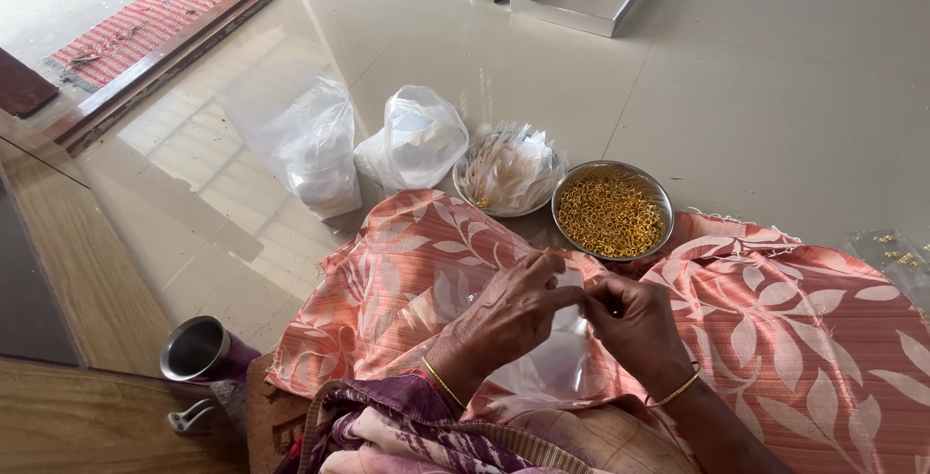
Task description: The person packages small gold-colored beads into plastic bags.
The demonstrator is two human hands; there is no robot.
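Low in the middle of the frame, the person is holding a small clear plastic pouch (pixel 557 363) between both hands, above a peach cloth (pixel 775 319) patterned with pale leaves that is spreading across the lap and floor. The pouch is hanging with its long axis roughly up and down in the picture, its mouth pointing toward the top of the frame and its thin, glossy body trailing down toward the lower edge. The left hand (pixel 509 314) is pinching the upper edge on the left side, fingers curled tight on the film; the right hand (pixel 635 324) is gripping the same edge from the right, fingertips closed on it (a slim gold bangle is sitting on each wrist).

Just above the hands, a round steel bowl (pixel 612 211) is holding a heap of small golden rings, and beside it to the left a white plate (pixel 509 176) is carrying a loose pile of flat clear packets. Further left, two crumpled white plastic bags (pixel 368 145) are resting on the shiny beige floor tiles (pixel 756 77). At the lower left a steel tumbler (pixel 199 350) is standing near a wooden sill.
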